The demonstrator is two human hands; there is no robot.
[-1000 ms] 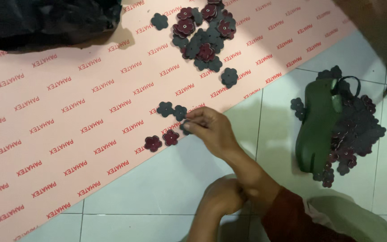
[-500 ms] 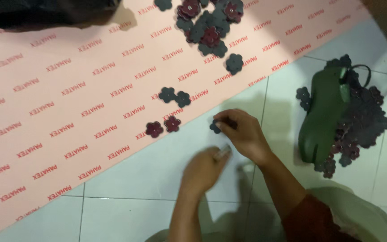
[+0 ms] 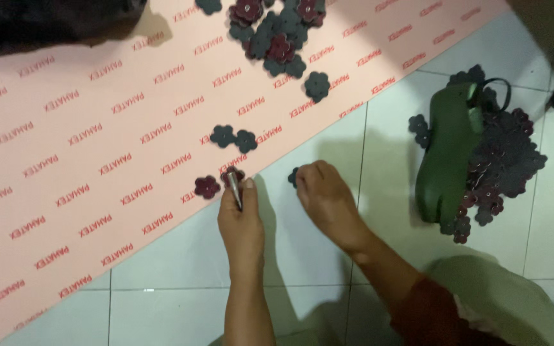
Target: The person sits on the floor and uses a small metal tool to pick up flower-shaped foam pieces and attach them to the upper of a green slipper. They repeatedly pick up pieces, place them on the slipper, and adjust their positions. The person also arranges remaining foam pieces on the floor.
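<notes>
Left hand [image 3: 241, 221] moved onto maroon flower [image 3: 232, 176], gripping metal tool [image 3: 235, 192] | right hand [image 3: 325, 195] pinching dark flower [image 3: 294, 177]

A pink sheet [image 3: 84, 147] printed with repeated red lettering runs slantwise across the upper left of the frame, lying on a pale tiled floor [image 3: 161, 269]. A black bag [image 3: 46, 19] sits at the top left corner of the sheet. A heap of dark grey and maroon flower cutouts [image 3: 274, 32] lies at top centre, with one loose grey flower [image 3: 317, 84] just below it. At the right a green shoe form [image 3: 447, 154] rests on the tiles against a pile of dark flower cutouts [image 3: 504, 160].
</notes>
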